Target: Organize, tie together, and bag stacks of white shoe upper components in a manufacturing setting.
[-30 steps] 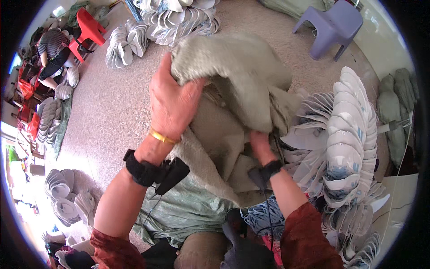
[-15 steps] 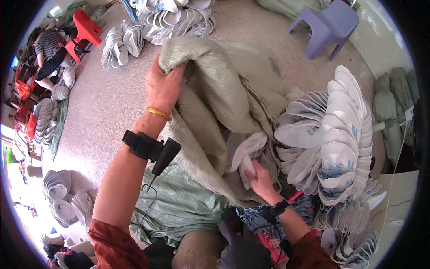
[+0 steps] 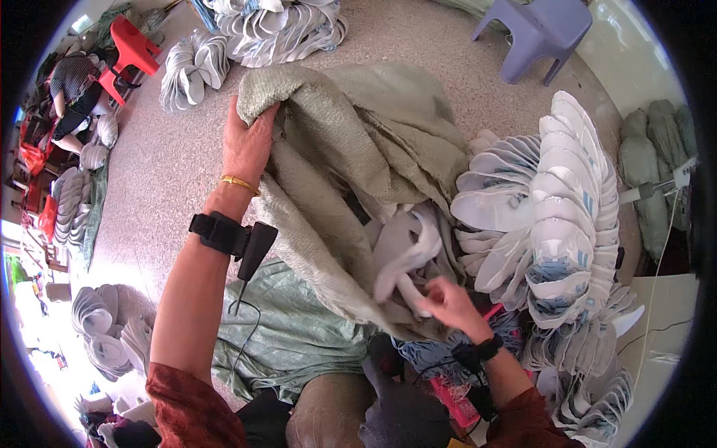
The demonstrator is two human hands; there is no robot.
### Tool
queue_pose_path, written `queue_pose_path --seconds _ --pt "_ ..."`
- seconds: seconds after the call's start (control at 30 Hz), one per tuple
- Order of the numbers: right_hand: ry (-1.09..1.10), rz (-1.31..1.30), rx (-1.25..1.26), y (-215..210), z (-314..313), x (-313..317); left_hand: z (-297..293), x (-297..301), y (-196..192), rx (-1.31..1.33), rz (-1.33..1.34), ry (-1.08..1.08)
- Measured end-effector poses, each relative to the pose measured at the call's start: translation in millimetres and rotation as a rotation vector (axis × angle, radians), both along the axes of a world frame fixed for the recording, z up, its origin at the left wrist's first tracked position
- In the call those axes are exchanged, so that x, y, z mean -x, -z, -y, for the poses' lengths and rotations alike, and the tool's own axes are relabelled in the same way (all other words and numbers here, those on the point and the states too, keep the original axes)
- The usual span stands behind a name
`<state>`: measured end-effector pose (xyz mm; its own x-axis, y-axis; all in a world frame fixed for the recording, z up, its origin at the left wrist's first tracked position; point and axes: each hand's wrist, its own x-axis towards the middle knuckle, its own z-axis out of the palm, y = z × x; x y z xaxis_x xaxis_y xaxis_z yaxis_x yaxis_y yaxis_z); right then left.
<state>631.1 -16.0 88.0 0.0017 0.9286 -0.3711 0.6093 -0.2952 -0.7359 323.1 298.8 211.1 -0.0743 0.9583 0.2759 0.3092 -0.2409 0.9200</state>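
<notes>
Since the earlier frame, the left hand [image 3: 250, 142] is drawing the olive-beige woven-fabric sack's [image 3: 299, 168] rim leftward, and its mouth is gaping wider. The left fingers are clamping that folded rim; the right hand [image 3: 452, 305] is reaching to the soft-looking, grey-white curved pieces [image 3: 407, 243] inside, its pinch unclear. The sack is slumping before the person's lap, left of the tall grey-white stacked cutouts [image 3: 571, 209]. It is probably handling light, floppy and grippy, the doubled rim offering the best hold.

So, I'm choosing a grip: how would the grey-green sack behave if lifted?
The sack would probably flop, given its deep folds beside the left hand. Its coarse weave may resist slipping. Pale pieces inside could make it sag.
</notes>
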Motion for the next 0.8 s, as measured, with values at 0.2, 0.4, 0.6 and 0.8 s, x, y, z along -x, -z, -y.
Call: queue_pose_path --seconds 0.2,0.4,0.6,0.8 --pt "0.414 -0.201 -0.389 3 -95 -9 2 11 3 -0.049 -0.086 0.039" --pt "0.003 -0.046 -0.091 45 -169 -4 14 -1 1 -0.025 -0.088 0.01" --pt "-0.491 -0.27 -0.15 57 -185 -37 16 -2 -3 -0.022 -0.086 -0.013" --pt "-0.183 -0.344 0.129 65 -188 -21 15 -4 2 -0.041 -0.06 0.016"
